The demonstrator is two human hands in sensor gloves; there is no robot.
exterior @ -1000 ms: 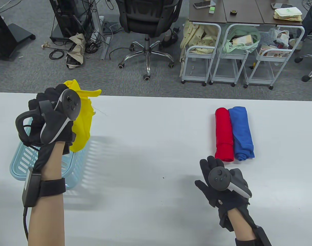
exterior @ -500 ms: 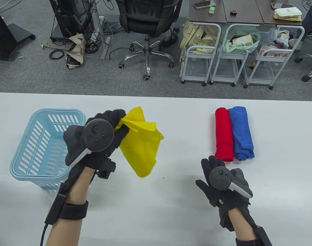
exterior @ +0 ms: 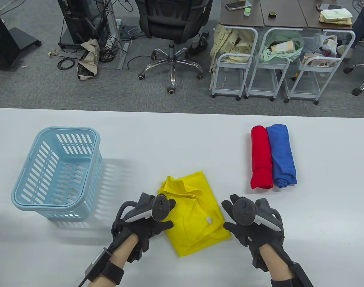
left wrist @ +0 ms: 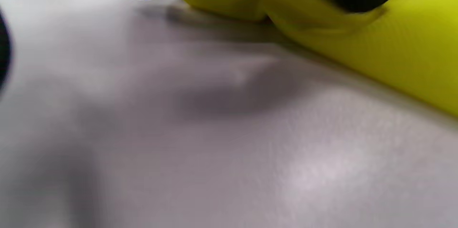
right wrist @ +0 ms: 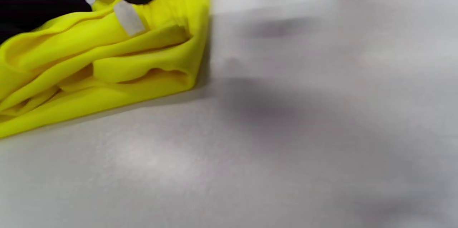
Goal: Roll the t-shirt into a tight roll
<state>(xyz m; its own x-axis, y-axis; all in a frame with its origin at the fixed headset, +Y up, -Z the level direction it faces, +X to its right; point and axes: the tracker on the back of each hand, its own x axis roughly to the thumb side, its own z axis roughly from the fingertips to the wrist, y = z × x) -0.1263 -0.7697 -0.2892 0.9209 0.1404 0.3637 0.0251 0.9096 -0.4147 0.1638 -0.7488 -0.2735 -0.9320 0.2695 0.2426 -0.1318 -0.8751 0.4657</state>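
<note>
Shirt down: the folded yellow cotton t-shirt (exterior: 193, 213) lies flat on the white surface (exterior: 182, 140) at six o'clock, ready for rolling. Left hand (exterior: 146, 221) presses its nine o'clock edge, grip relaxed, holding nothing. Right hand (exterior: 247, 221) flanks it at three o'clock, fingers spread wide, likely to steady the cloth.

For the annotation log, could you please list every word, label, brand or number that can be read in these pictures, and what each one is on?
No text can be read in any view.
White tag on the yellow t-shirt: too small, and blurred in the right wrist view.
Printed boxes in the far carts: print too small to read.
Red roll, blue roll, basket: no markings visible.
</note>
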